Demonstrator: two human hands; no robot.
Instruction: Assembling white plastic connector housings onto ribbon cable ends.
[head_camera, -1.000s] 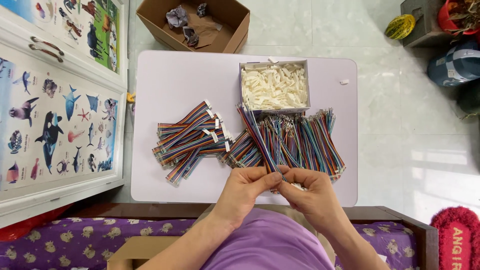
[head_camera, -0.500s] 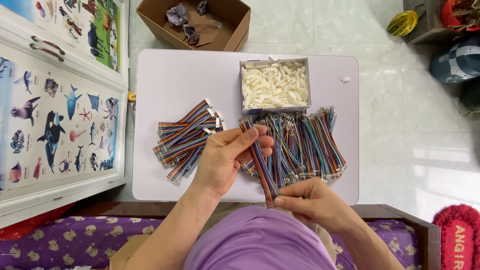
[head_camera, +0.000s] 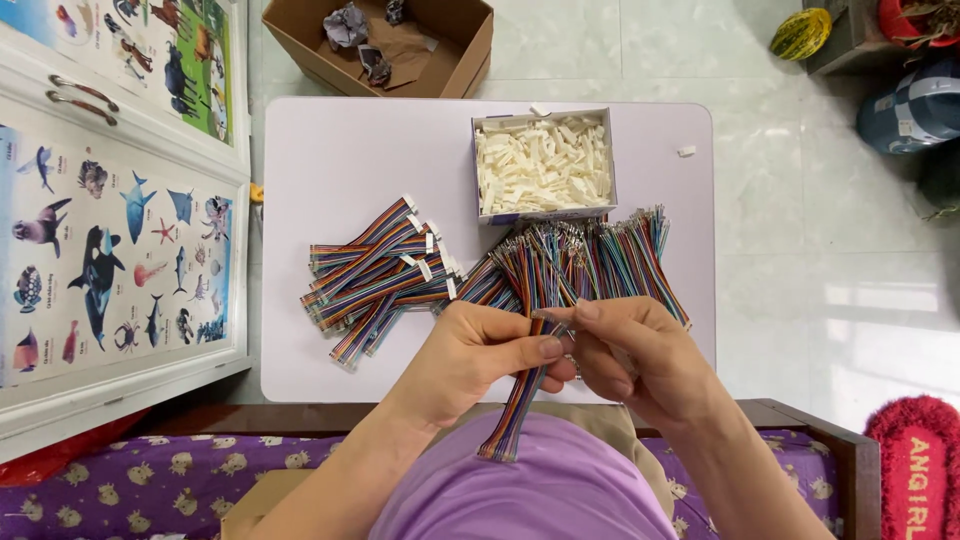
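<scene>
Both your hands pinch one rainbow ribbon cable: left hand grip clamps its top, right hand fingers steady the end, keeping wires aligned above the desk.

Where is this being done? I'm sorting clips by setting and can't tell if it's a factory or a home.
Most likely a home, used for piecework. A small white table on a tiled floor, animal posters on a cabinet, and a patterned purple cushion at the seat suggest a living space, not a factory line.

Brown carton (top), animal posters
</scene>
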